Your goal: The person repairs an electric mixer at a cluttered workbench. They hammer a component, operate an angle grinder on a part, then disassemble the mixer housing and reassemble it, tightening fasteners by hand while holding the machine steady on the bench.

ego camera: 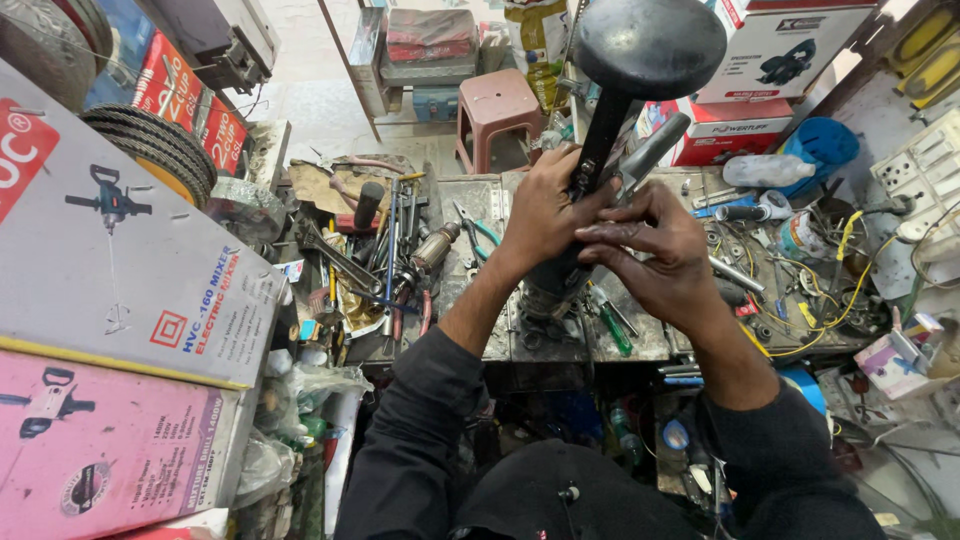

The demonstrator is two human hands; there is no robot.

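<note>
both hands (610,235) clasp black power tool (610,120), over crowded workbench (480,200)

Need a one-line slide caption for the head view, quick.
Both hands, left and right, grip a black power tool upright over a cluttered workbench of wrenches.

black long-shafted power tool (600,140): lower body hidden behind both hands | round black top cut by upper edge | cluttered grey tabletop (480,200): small parts (screws, bits) too small to tell
</note>
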